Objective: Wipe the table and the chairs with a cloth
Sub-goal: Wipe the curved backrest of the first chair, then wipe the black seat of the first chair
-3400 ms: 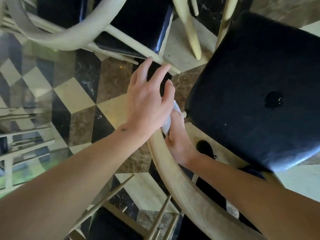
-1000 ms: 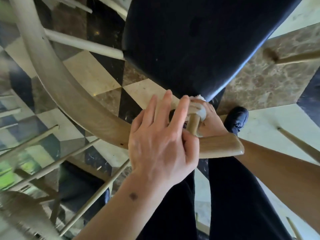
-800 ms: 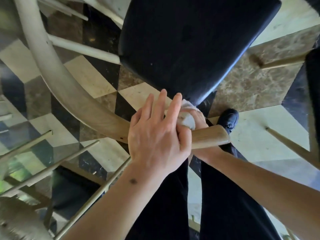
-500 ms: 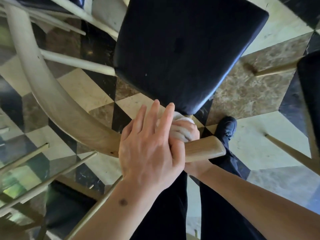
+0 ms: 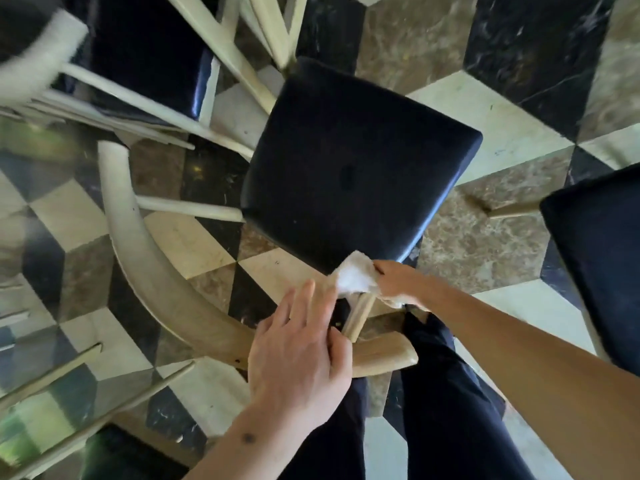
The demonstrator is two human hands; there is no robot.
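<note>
Head view: chair point(image 5: 349, 168) wipe, at its curved back rail point(image 5: 166, 282).
Right hand point(image 5: 398, 284) clutches white cloth point(image 5: 353, 277) at seat's near corner; left hand point(image 5: 301, 355), fingers loosely extended, grips rail.

The white cloth point(image 5: 356, 279) is bunched into a crumpled wad, pressed against the near corner of the chair point(image 5: 349, 161) with its dark padded seat, seemingly atop a pale wooden spindle beneath the curved backrest rail.

White cloth point(image 5: 355, 277), black chair seat point(image 5: 349, 168), cream curved backrest point(image 5: 145, 258), checkered marble floor point(image 5: 502, 109)
</note>
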